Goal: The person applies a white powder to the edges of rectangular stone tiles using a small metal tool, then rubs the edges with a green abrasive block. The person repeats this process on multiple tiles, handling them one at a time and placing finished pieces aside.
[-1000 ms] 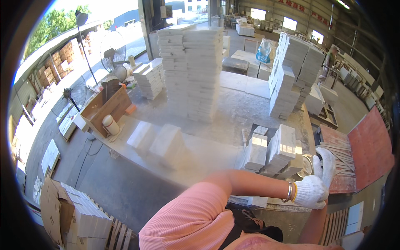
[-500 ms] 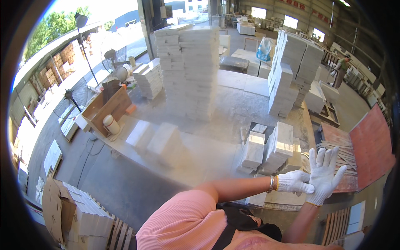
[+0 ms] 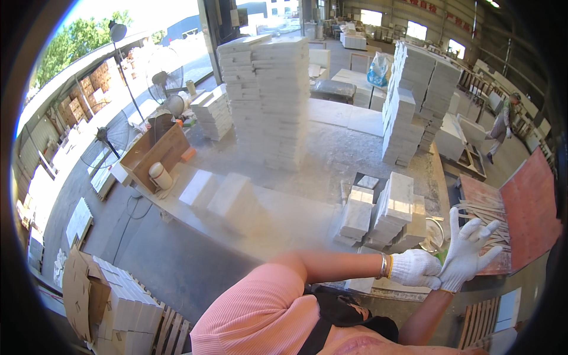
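Note:
At the lower right, my left hand, in a white knitted glove, reaches across with its fingers closed on the cuff of the other white glove. That glove covers my right hand, raised with its fingers apart and partly bent, holding nothing. My left fingertips are partly hidden by the glove fabric. Just behind the hands, a round ring-shaped object shows beside short stacks of white stone slabs on the dusty worktable.
Tall stacks of white slabs and more slabs stand on the table. Two pale blocks sit near its front edge, by a wooden box. Red boards lie at right. A co-worker is at far right.
My left hand has shifted from the base of my right palm down to the glove's cuff. My right fingers are more bent. The co-worker has moved right and nearer.

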Available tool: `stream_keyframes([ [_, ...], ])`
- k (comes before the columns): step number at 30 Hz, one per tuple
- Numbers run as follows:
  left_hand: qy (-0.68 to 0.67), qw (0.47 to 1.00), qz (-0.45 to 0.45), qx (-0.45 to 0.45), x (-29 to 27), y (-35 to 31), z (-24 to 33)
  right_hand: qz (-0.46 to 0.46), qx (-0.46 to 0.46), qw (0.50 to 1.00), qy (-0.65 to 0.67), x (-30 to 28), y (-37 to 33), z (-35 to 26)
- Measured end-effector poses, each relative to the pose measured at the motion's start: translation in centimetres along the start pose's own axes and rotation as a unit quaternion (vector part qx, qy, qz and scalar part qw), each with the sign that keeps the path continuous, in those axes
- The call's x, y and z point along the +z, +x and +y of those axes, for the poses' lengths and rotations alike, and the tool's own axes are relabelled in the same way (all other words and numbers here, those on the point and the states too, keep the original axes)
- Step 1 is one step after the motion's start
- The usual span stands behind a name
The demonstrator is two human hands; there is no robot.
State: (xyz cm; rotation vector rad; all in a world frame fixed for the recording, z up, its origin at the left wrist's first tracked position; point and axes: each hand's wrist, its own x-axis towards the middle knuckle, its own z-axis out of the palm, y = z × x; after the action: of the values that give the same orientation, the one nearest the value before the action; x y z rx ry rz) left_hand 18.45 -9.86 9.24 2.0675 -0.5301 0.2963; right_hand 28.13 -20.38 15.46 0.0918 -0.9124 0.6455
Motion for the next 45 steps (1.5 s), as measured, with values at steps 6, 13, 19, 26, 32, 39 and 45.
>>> stream_keyframes([
  [6,-0.031,0.999,0.017,0.026,1.5,-0.7,-0.3,0.083,0.046,0.981,-0.17,0.8,-1.1,-0.1],
  [13,-0.021,0.996,0.057,-0.065,-0.9,-3.1,0.9,0.272,0.06,0.945,-0.171,-1.7,-1.8,-3.1],
  [19,-0.044,0.984,0.081,-0.15,-6.2,-11.0,1.1,0.335,0.176,0.639,-0.67,-3.1,-2.9,-4.9],
  [26,-0.099,0.895,0.113,-0.42,-7.7,-17.1,0.3,0.301,0.289,0.525,-0.742,-9.4,-4.7,-2.9],
  [32,0.027,0.909,0.137,-0.394,-6.7,-19.5,-0.7,0.076,0.315,0.315,-0.892,-12.2,-3.3,1.2],
  [39,0.057,0.911,0.131,-0.388,-6.5,-20.2,-0.4,0.015,0.439,0.175,-0.881,-11.6,-0.8,4.7],
  [45,0.057,0.911,0.14,-0.384,-6.7,-20.4,-0.3,0.05,0.392,0.239,-0.887,-13.0,-1.1,3.6],
])
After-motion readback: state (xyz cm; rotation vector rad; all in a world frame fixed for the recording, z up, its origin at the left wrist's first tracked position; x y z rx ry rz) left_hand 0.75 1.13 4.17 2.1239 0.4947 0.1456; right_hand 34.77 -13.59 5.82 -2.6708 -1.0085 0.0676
